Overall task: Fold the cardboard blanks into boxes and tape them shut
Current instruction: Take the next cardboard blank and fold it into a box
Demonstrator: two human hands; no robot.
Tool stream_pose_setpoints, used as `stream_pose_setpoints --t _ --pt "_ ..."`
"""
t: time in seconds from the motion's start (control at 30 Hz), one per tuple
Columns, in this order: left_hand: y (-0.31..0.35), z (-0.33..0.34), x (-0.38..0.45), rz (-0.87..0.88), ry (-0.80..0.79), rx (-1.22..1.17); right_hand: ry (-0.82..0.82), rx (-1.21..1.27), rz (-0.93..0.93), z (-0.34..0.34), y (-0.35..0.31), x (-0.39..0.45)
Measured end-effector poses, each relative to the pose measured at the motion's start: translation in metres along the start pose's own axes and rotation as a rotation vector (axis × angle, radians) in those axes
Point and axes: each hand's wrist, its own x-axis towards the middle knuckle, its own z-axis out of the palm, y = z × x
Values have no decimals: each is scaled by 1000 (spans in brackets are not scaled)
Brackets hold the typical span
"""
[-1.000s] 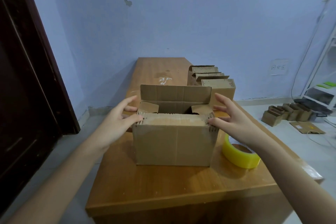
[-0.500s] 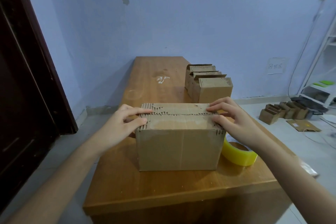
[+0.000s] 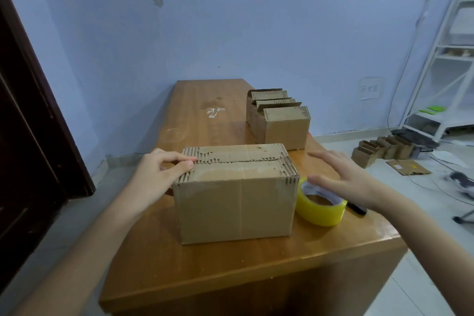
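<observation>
Box [image 3: 236, 202] flaps pinned by left hand's [image 3: 154, 177] fingers; right hand [image 3: 343, 177] flat, empty, over tape [image 3: 320, 205].

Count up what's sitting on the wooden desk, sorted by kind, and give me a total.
Closed cardboard box, held by the left hand: 1
Cluster of open boxes at the back; edges overlap, so about 3
Yellow tape roll beneath the right hand: 1
Black marker: 1
Total: about 6

The right hand [image 3: 341, 179] is hiding part of the tape roll [image 3: 320, 206]; frame edges are cropping both forearms.
</observation>
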Motion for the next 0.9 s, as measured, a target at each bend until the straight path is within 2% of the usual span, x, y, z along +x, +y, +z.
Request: stream_pose_setpoints --t 0.1,0.23,0.37,0.53,0.6,0.73,0.9 --pt "0 1 0 -9 6 -1 -144 -193 81 6 19 -9" --pt "3 3 -2 -14 11 -27 -177 -191 130 23 35 -7" --pt "5 5 -6 -14 17 -42 -93 55 100 31 39 -5" --pt "6 4 -6 23 -1 33 178 736 61 2 16 -4" --pt "3 3 -4 39 -63 94 232 881 -12 -20 -5 1" --pt "0 1 3 54 -123 235 113 886 -178 -50 -67 12" --pt "2 7 1 7 -116 67 -11 839 -178 -21 -125 43"
